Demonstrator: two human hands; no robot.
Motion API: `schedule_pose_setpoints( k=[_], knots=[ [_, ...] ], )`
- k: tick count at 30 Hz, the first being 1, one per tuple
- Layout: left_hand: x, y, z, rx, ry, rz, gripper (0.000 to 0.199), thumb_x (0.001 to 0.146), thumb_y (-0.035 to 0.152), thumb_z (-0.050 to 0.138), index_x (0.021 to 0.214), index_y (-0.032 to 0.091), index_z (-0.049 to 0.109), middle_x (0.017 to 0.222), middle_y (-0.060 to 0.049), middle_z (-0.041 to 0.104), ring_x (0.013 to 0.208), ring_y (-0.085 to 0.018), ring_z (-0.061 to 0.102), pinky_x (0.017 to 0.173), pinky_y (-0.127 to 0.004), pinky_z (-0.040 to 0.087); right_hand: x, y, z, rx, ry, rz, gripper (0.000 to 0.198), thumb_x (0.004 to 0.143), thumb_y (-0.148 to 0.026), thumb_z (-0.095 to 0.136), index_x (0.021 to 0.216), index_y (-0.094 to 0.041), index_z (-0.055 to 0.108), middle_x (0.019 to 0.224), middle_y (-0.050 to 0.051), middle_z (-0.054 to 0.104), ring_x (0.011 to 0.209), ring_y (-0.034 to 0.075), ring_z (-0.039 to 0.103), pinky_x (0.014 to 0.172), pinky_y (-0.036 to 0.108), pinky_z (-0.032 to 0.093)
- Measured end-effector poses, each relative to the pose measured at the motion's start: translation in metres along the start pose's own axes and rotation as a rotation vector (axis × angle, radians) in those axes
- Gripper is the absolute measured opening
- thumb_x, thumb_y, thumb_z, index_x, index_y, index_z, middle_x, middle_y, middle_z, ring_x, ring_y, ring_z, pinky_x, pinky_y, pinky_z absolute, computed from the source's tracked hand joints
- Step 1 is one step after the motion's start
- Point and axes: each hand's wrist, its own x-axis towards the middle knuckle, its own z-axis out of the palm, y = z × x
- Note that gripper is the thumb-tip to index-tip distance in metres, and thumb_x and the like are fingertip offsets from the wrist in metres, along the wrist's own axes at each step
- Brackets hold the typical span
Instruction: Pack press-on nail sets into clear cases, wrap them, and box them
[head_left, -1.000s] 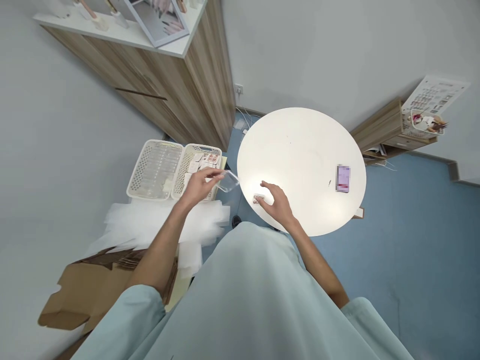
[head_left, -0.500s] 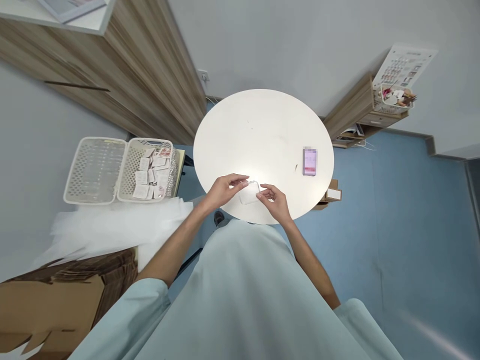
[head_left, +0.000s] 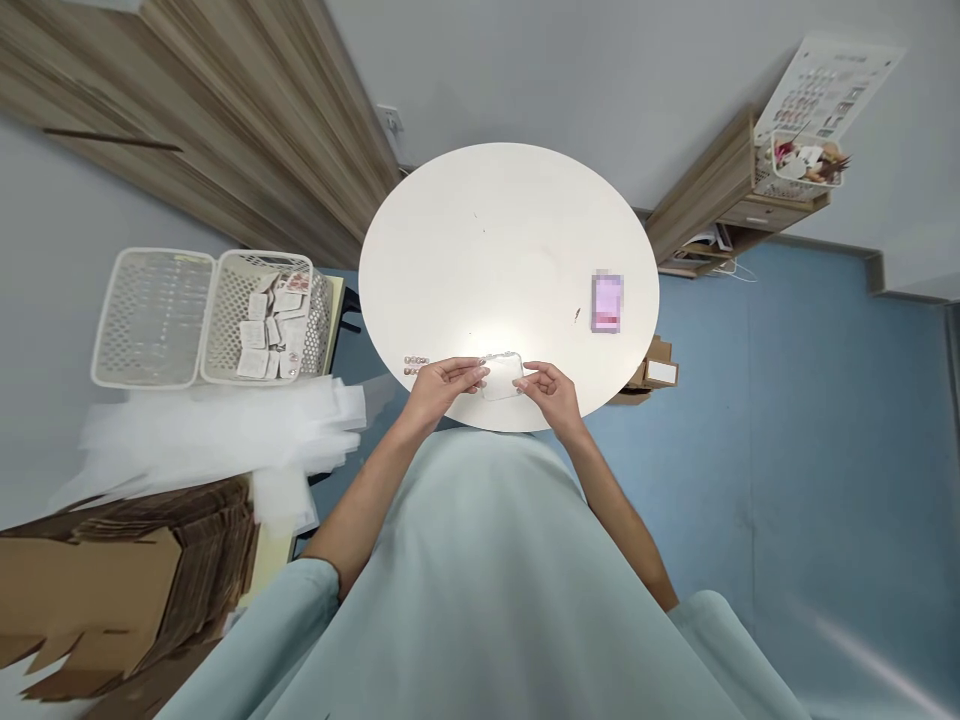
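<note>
Between my two hands is a thin, clear plastic case (head_left: 502, 378), a rounded rectangle, over the near edge of the white round table (head_left: 495, 250). My left hand (head_left: 448, 385) pinches its left side between thumb and fingers. The right side is gripped by my right hand (head_left: 551, 392), thumb and index finger closed at the edge. What the case contains, if anything, is too faint to make out. Just left of my left hand, small pinkish-brown shiny pieces (head_left: 416, 365) lie in two short rows on the tabletop.
A purple pixelated packet (head_left: 607, 302) lies at the table's right, near a small dark speck (head_left: 577, 314). To the left stands an open white basket (head_left: 319, 310) with several cards. Below it are white translucent sheets (head_left: 217, 430) and stacked cardboard (head_left: 97, 590). A wooden cabinet (head_left: 262, 120) rises behind.
My view has shifted, so the table sits further left and higher. Both hands have moved the case slightly right across the table and nearer to me, and the small pieces have come into view.
</note>
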Motion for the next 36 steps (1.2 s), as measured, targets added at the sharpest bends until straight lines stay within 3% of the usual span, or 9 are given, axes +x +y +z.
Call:
schedule_pose_setpoints(
  k=[5, 8, 11, 15, 17, 19, 23, 28, 36],
  knots=[
    [0.002, -0.002, -0.009, 0.067, -0.008, 0.048, 0.057, 0.075, 0.064, 0.087, 0.11, 0.019, 0.081, 0.107, -0.014, 0.082, 0.094, -0.03, 0.078, 0.089, -0.046, 0.064, -0.004, -0.005, 0.005, -0.142, -0.009, -0.062, 0.048, 0.091, -0.055, 0.076, 0.127, -0.024, 0.067, 0.098, 0.006, 0.081, 0.095, 0.024, 0.077, 0.092, 0.043, 0.063],
    [0.005, -0.005, -0.022, 0.096, 0.0, 0.061, 0.056, 0.074, 0.063, 0.088, 0.108, 0.018, 0.082, 0.098, -0.013, 0.082, 0.089, -0.029, 0.078, 0.086, -0.045, 0.063, -0.01, -0.017, 0.014, -0.385, 0.016, -0.19, 0.056, 0.092, -0.048, 0.078, 0.141, -0.028, 0.062, 0.134, 0.01, 0.074, 0.119, 0.029, 0.072, 0.1, 0.048, 0.061],
    [0.007, -0.007, -0.038, 0.103, -0.011, 0.056, 0.056, 0.073, 0.063, 0.088, 0.107, 0.018, 0.083, 0.095, -0.012, 0.082, 0.086, -0.028, 0.077, 0.086, -0.045, 0.063, -0.014, -0.031, 0.028, -0.651, -0.095, -0.377, 0.07, 0.092, -0.038, 0.08, 0.155, -0.033, 0.052, 0.163, 0.008, 0.051, 0.149, 0.032, 0.05, 0.117, 0.055, 0.052],
    [0.007, -0.007, -0.065, 0.116, -0.06, 0.043, 0.055, 0.074, 0.063, 0.087, 0.106, 0.019, 0.083, 0.098, -0.012, 0.082, 0.088, -0.028, 0.077, 0.087, -0.045, 0.063, -0.011, -0.037, 0.051, -0.798, -0.225, -0.466, 0.07, 0.097, -0.027, 0.074, 0.16, -0.036, 0.046, 0.162, 0.006, 0.052, 0.151, 0.031, 0.048, 0.122, 0.056, 0.048],
    [0.005, -0.005, -0.08, 0.119, -0.089, 0.04, 0.058, 0.076, 0.065, 0.085, 0.112, 0.019, 0.082, 0.102, -0.013, 0.082, 0.092, -0.029, 0.077, 0.09, -0.045, 0.062, -0.007, -0.036, 0.065, -0.777, -0.231, -0.452, 0.068, 0.097, -0.03, 0.074, 0.16, -0.035, 0.047, 0.161, 0.006, 0.054, 0.149, 0.03, 0.051, 0.121, 0.055, 0.049],
    [0.002, -0.003, -0.094, 0.088, -0.147, 0.07, 0.067, 0.076, 0.063, 0.086, 0.127, 0.02, 0.077, 0.121, -0.014, 0.079, 0.107, -0.031, 0.075, 0.097, -0.046, 0.061, -0.003, -0.035, 0.079, -0.697, -0.212, -0.412, 0.068, 0.095, -0.036, 0.077, 0.158, -0.035, 0.05, 0.158, 0.008, 0.056, 0.147, 0.03, 0.053, 0.12, 0.053, 0.051],
    [-0.003, -0.001, -0.119, -0.008, -0.282, 0.163, 0.094, 0.067, 0.052, 0.096, 0.151, 0.027, 0.061, 0.16, -0.014, 0.056, 0.139, -0.036, 0.059, 0.114, -0.05, 0.053, 0.003, -0.032, 0.109, -0.381, -0.18, -0.274, 0.073, 0.086, -0.053, 0.086, 0.15, -0.032, 0.058, 0.145, 0.009, 0.063, 0.135, 0.029, 0.062, 0.114, 0.048, 0.056],
    [0.002, -0.001, -0.141, 0.021, -0.31, 0.155, 0.087, 0.069, 0.052, 0.095, 0.145, 0.024, 0.066, 0.15, -0.013, 0.064, 0.136, -0.036, 0.061, 0.121, -0.055, 0.046, 0.006, -0.025, 0.136, -0.137, -0.194, -0.135, 0.078, 0.074, -0.058, 0.093, 0.142, -0.033, 0.067, 0.134, 0.006, 0.064, 0.128, 0.027, 0.065, 0.119, 0.047, 0.052],
    [0.019, -0.002, -0.167, 0.021, -0.402, 0.162, 0.08, 0.066, 0.047, 0.099, 0.139, 0.025, 0.073, 0.146, -0.01, 0.065, 0.135, -0.038, 0.063, 0.124, -0.058, 0.044, 0.008, -0.023, 0.154, -0.078, -0.18, -0.049, 0.079, 0.069, -0.055, 0.097, 0.14, -0.033, 0.07, 0.13, 0.005, 0.064, 0.128, 0.028, 0.065, 0.124, 0.049, 0.048]
  ],
)
